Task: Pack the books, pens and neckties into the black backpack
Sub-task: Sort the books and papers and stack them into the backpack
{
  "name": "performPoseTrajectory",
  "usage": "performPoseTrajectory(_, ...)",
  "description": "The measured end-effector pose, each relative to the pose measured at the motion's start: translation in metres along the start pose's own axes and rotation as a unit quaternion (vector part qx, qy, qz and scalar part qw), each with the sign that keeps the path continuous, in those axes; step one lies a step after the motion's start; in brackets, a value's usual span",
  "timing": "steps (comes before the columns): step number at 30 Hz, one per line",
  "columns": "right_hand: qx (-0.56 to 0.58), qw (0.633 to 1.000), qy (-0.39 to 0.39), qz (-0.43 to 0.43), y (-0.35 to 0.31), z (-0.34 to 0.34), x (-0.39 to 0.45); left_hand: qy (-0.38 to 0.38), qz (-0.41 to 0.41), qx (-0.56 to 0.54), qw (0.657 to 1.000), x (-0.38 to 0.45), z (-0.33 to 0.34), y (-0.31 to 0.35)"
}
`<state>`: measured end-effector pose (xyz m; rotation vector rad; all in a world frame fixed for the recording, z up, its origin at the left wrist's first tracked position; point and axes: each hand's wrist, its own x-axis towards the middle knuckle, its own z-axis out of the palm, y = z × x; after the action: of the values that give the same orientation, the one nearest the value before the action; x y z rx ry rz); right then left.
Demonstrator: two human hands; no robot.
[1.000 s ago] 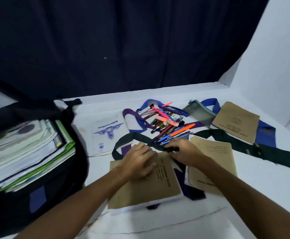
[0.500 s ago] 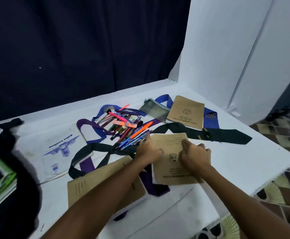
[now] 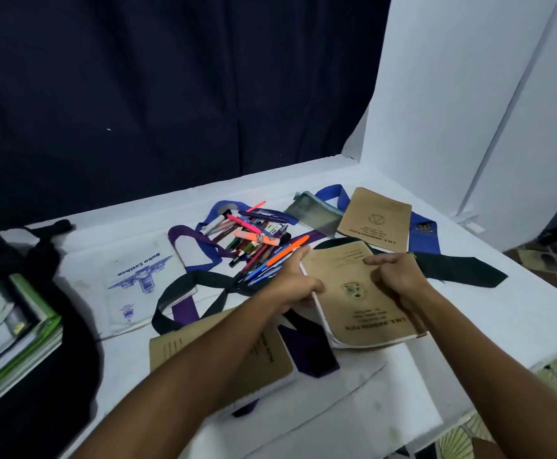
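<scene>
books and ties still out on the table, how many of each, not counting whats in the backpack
Brown-covered books: 3 (one held, one far right, one near)
White book: 1
Neckties: 4 (blue, dark green, purple, black)
Total: 8

The white surface point(image 3: 469, 309) carries a heap of pens point(image 3: 257, 243) just beyond the left hand point(image 3: 293, 283), with purple, blue and dark green neckties looped around it. Left of that hand lie a white exercise book point(image 3: 141, 279) and, further left, the open black backpack point(image 3: 38, 326); a brown exercise book point(image 3: 374, 218) lies beyond the right hand point(image 3: 399, 279), another under the left forearm.
</scene>
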<state>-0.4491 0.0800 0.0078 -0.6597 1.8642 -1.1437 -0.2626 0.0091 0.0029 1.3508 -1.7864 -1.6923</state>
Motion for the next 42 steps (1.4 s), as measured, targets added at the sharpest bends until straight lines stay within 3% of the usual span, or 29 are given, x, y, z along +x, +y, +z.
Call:
performPoseTrajectory(5, 0.015, 0.993, -0.101, -0.053, -0.022, 0.033, 0.01, -0.004, 0.043, 0.048, 0.998, -0.041, -0.047, 0.006)
performPoseTrajectory(9, 0.001, 0.97, -0.24, -0.05, -0.032, 0.088, 0.019, -0.063, -0.003, 0.024, 0.998, -0.089, -0.105, -0.008)
performPoseTrajectory(11, -0.019, 0.95, -0.306, -0.053, -0.036, 0.12, 0.019, -0.081, -0.045, 0.067, 0.994, -0.116, -0.139, -0.021)
performPoseTrajectory(14, -0.104, 0.913, -0.388, -0.077, -0.039, 0.165, 0.012, -0.043, -0.138, 0.176, 0.974, -0.149, -0.181, -0.041)
performPoseTrajectory(16, -0.214, 0.872, -0.42, -0.133, -0.042, 0.192, 0.0, 0.015, -0.152, 0.253, 0.955, -0.162, -0.195, -0.055)
performPoseTrajectory(19, -0.379, 0.782, -0.426, -0.252, -0.045, 0.223, -0.024, 0.115, -0.041, 0.393, 0.911, -0.162, -0.196, -0.081)
performPoseTrajectory(22, -0.413, 0.747, -0.415, -0.316, -0.041, 0.241, -0.044, 0.122, 0.043, 0.473, 0.871, -0.153, -0.186, -0.112)
performPoseTrajectory(25, -0.448, 0.717, -0.394, -0.361, -0.029, 0.248, -0.044, 0.095, 0.053, 0.541, 0.834, -0.142, -0.18, -0.135)
performPoseTrajectory(29, -0.518, 0.669, -0.334, -0.416, -0.012, 0.245, -0.033, 0.068, 0.038, 0.555, 0.828, -0.132, -0.186, -0.144)
performPoseTrajectory(31, -0.521, 0.657, -0.314, -0.446, -0.009, 0.234, -0.027, 0.052, 0.03, 0.586, 0.808, -0.125, -0.188, -0.136)
performPoseTrajectory(33, -0.476, 0.693, -0.308, -0.446, -0.008, 0.216, -0.018, 0.044, 0.016, 0.59, 0.806, -0.112, -0.185, -0.116)
performPoseTrajectory(36, -0.373, 0.785, -0.264, -0.418, -0.006, 0.178, 0.003, 0.042, 0.038, 0.504, 0.862, -0.084, -0.167, -0.078)
performPoseTrajectory(39, -0.266, 0.867, -0.161, -0.389, -0.003, 0.123, 0.033, 0.034, 0.103, 0.422, 0.9, -0.04, -0.135, -0.043)
performPoseTrajectory(42, -0.195, 0.926, -0.037, -0.322, 0.001, 0.056, 0.06, 0.018, 0.149, 0.334, 0.931, 0.014, -0.09, -0.014)
